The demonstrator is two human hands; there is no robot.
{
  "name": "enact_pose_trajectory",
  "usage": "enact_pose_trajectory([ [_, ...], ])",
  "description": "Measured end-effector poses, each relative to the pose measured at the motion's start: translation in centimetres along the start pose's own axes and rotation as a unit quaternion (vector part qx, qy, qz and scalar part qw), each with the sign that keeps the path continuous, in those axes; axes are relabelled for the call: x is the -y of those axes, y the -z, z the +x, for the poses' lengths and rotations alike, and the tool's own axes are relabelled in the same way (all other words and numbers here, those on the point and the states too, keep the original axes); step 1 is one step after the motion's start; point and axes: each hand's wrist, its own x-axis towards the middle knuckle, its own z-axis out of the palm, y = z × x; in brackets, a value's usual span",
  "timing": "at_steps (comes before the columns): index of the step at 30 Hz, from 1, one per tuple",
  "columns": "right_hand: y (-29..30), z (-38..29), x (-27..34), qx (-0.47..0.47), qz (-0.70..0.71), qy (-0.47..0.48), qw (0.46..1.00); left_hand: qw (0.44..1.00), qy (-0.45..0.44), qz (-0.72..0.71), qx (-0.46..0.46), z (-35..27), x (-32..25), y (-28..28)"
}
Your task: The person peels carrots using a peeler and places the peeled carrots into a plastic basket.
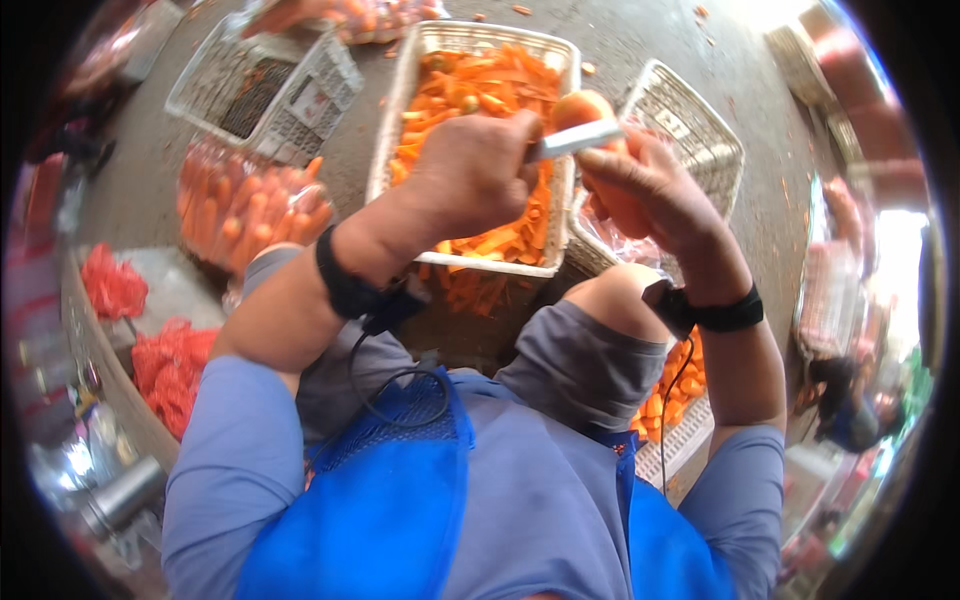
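My left hand (476, 169) grips a hand tool with a flat, pale metal blade (581, 139); its handle is hidden, so I cannot tell if it is a knife or a peeler. The blade lies across a thick orange root (581, 109), seemingly a carrot, which my right hand (649, 184) holds from the right. Both hands are above the right side of a white plastic crate (491, 265). Orange peel ribbons and carrot pieces (484, 90) fill that crate. Dark straps with cables circle both my wrists.
Left of the crate are a clear bag of carrots (247, 210) and a white crate (311, 105). Red mesh sacks (172, 367) lie lower left. A white basket (731, 172) stands at right. Orange pieces (686, 386) sit beside my right leg. A person (855, 412) is far right.
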Motion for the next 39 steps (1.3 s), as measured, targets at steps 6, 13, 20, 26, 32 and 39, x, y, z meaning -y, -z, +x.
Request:
enact_pose_trajectory([
  [6,-5.6,1.8,-2.7,-0.029,0.006,0.021,0.999,0.998,-0.055,0.026,-0.024,-3.3,2.5,1.7],
  [13,-7.7,1.5,-7.8,-0.058,0.108,-0.026,0.992,0.958,0.099,-0.244,0.115,-4.8,5.3,3.6],
  [20,-7.1,4.1,-7.4,-0.056,0.079,0.014,0.995,0.999,-0.047,-0.004,0.013,-3.0,6.4,1.9],
  [26,-6.5,4.8,-7.6,-0.045,0.02,0.005,0.999,0.999,-0.04,0.021,0.026,-2.3,7.1,0.4],
  [32,-6.8,4.9,-8.0,-0.105,-0.125,0.078,0.984,0.998,-0.016,0.032,0.049,-2.0,8.3,-1.8],
  [39,-6.9,5.2,-9.9,-0.211,-0.297,0.139,0.921,0.993,0.013,0.079,0.091,-0.8,8.7,-3.2],
])
